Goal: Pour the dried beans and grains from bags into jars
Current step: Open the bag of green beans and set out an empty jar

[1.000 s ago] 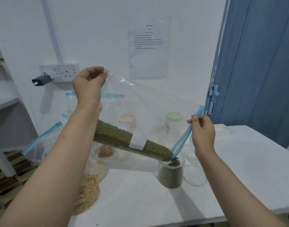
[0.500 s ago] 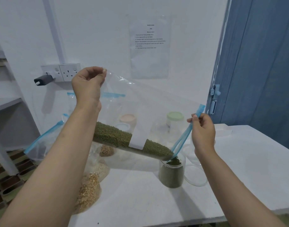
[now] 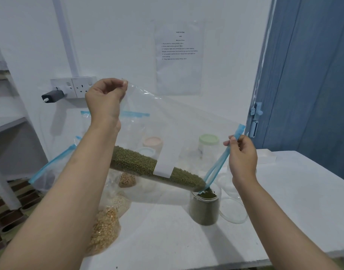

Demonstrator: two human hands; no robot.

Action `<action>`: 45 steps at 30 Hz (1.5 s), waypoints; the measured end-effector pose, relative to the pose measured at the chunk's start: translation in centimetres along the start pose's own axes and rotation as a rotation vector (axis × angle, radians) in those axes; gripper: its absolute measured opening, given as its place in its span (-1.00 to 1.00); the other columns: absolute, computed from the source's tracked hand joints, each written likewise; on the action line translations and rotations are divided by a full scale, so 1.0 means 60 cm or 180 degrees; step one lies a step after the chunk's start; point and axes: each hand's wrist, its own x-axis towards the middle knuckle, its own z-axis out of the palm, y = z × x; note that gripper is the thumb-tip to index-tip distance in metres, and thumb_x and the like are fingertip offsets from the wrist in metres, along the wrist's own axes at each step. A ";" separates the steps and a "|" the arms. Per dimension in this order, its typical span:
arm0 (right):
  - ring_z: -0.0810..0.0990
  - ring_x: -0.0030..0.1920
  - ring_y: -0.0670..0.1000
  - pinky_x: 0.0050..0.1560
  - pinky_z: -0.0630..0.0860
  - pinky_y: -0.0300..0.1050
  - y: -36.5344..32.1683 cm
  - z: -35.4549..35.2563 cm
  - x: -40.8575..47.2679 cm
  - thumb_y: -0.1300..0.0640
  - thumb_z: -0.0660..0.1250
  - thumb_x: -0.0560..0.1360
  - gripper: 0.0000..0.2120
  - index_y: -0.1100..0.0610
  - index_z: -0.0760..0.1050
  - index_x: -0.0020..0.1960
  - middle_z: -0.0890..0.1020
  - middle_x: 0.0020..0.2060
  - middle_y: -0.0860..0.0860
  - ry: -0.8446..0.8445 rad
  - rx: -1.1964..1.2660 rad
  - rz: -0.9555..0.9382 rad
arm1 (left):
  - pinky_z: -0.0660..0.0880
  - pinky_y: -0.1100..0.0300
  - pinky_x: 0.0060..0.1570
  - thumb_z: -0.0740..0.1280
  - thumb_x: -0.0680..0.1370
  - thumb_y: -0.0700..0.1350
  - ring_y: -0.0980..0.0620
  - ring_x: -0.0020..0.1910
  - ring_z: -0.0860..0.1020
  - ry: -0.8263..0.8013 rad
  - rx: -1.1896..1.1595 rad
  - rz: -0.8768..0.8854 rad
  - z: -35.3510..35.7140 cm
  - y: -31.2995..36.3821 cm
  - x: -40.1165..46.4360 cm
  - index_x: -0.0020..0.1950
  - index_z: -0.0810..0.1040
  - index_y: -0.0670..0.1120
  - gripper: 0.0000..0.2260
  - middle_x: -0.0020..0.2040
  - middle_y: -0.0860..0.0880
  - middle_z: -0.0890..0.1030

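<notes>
A white wall with a taped-up printed sheet [image 3: 180, 57] and a double socket [image 3: 74, 87] backs my white counter [image 3: 296, 201], and a blue door [image 3: 311, 75] stands at the right. The counter's near edge runs just below my forearms, and its right half lies bare and open beside the work. My left hand [image 3: 106, 100] pinches the raised bottom corner of a clear zip bag [image 3: 167, 133], while my right hand [image 3: 243, 158] grips its blue zip strip [image 3: 218, 167], so the bag slopes down to the right. Green beans [image 3: 153, 168] lie in a long ridge along the bag's lower fold, and the mouth corner sits right over an open clear jar [image 3: 204, 207] already mostly full of them. Compared with a moment ago, hands and bag sit much as they did, and the jar's level looks about the same. A white label [image 3: 165, 162] crosses the crinkly film. To the left lie soft bags of tan grain [image 3: 105, 228], and lidded jars [image 3: 208, 145] stand behind, blurred through the plastic.
</notes>
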 end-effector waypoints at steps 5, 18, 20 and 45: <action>0.53 -0.02 -0.10 0.00 0.40 -0.26 -0.002 0.000 0.001 0.08 0.20 0.66 -0.79 -0.06 0.46 -0.14 0.65 -0.08 -0.08 0.0010 -0.0013 -0.0018 | 0.56 0.24 0.03 0.45 0.45 -0.40 0.10 -0.14 0.64 0.0000 0.0015 -0.0017 0.000 0.001 -0.001 -0.29 0.59 -0.07 -0.75 -0.33 0.06 0.65; 0.55 0.00 -0.08 0.06 0.43 -0.23 -0.001 -0.001 0.007 0.09 0.20 0.66 -0.79 -0.07 0.46 -0.14 0.64 -0.13 -0.14 0.0050 -0.0018 -0.0030 | 0.57 0.24 0.05 0.44 0.44 -0.41 0.11 -0.12 0.65 -0.0037 0.0075 -0.0026 0.005 0.002 -0.002 -0.27 0.58 -0.10 -0.77 -0.31 0.05 0.65; 0.55 0.00 -0.08 0.08 0.44 -0.21 -0.001 0.000 0.007 0.09 0.20 0.66 -0.78 -0.07 0.46 -0.14 0.65 -0.09 -0.11 0.0033 -0.0046 -0.0052 | 0.56 0.24 0.04 0.43 0.44 -0.41 0.11 -0.13 0.65 -0.0046 0.0088 -0.0025 0.005 0.001 -0.001 -0.27 0.58 -0.10 -0.77 -0.31 0.05 0.65; 0.53 -0.08 -0.15 -0.09 0.40 -0.35 0.006 0.003 0.013 0.08 0.23 0.65 -0.84 -0.02 0.47 -0.11 0.65 -0.11 -0.08 -0.0184 -0.0177 -0.0125 | 0.57 0.19 0.08 0.45 0.43 -0.39 0.08 -0.12 0.65 -0.0001 0.0070 0.0027 -0.001 -0.013 0.014 -0.32 0.61 -0.04 -0.73 -0.30 0.04 0.66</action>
